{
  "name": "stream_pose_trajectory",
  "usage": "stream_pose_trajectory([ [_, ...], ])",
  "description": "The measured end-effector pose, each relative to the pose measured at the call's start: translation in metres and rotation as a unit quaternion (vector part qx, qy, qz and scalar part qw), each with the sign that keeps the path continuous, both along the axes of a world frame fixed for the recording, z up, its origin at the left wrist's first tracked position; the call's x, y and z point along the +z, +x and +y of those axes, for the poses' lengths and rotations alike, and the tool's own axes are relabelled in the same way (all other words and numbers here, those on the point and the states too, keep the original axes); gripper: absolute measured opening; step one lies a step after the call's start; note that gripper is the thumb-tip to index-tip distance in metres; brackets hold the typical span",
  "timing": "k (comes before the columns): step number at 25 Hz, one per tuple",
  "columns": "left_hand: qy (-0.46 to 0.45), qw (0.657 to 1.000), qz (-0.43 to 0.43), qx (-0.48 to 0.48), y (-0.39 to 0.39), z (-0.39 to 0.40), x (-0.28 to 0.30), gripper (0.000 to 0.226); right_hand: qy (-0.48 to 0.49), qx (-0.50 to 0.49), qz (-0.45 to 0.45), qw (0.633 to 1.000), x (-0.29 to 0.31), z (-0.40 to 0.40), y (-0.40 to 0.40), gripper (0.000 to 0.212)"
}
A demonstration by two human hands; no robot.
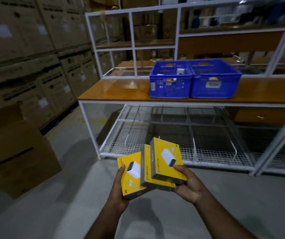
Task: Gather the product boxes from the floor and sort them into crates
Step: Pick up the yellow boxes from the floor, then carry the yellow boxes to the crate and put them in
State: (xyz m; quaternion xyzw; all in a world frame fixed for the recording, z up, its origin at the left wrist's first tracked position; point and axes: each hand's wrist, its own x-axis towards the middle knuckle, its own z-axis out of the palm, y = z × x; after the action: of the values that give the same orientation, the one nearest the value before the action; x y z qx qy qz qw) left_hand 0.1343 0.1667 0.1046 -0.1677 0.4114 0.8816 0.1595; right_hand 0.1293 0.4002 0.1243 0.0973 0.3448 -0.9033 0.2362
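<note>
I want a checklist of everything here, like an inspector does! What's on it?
Surface: wooden worktable top, glossy, on a white frame.
Job's things: three yellow charger boxes held fanned out; two blue crates side by side on the worktable, small items inside the left one.
Clutter: brown carton on the floor, left.
Grippers: left hand grips one box; right hand grips two.
Cables: nothing seen.
Surroundings: stacked cartons at left, wire shelf under the worktable.
</note>
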Motion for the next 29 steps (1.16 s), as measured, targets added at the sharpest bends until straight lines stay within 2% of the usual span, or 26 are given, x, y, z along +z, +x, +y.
stream_pose_trajectory([
  [3,0.014,1.0,0.018,-0.021,-0.061,0.039,0.009,0.055,-0.026,-0.025,0.028,0.999,0.009,0.035,-0.052,0.079],
  [8,0.012,0.998,0.036,-0.046,-0.171,0.114,0.038,0.067,-0.053,-0.08,0.058,0.994,0.038,0.109,-0.15,0.069],
  [15,0.029,0.992,0.089,-0.079,-0.317,0.212,0.091,0.045,-0.061,-0.135,0.112,0.983,0.075,0.203,-0.283,0.088],
  [18,0.009,0.99,0.1,-0.101,-0.378,0.25,0.116,0.039,-0.06,-0.168,0.15,0.972,0.089,0.234,-0.33,0.073],
  [22,-0.031,0.984,0.128,-0.121,-0.481,0.294,0.137,0.042,-0.026,-0.213,0.177,0.96,0.115,0.275,-0.404,0.072],
  [24,-0.055,0.974,0.165,-0.145,-0.536,0.315,0.151,0.044,-0.013,-0.225,0.186,0.956,0.13,0.294,-0.443,0.06],
  [27,-0.096,0.959,0.203,-0.171,-0.614,0.346,0.18,0.047,-0.011,-0.25,0.2,0.947,0.159,0.325,-0.501,0.024],
  [29,-0.123,0.955,0.217,-0.159,-0.662,0.364,0.199,0.068,0.005,-0.273,0.211,0.938,0.179,0.344,-0.535,0.016],
])
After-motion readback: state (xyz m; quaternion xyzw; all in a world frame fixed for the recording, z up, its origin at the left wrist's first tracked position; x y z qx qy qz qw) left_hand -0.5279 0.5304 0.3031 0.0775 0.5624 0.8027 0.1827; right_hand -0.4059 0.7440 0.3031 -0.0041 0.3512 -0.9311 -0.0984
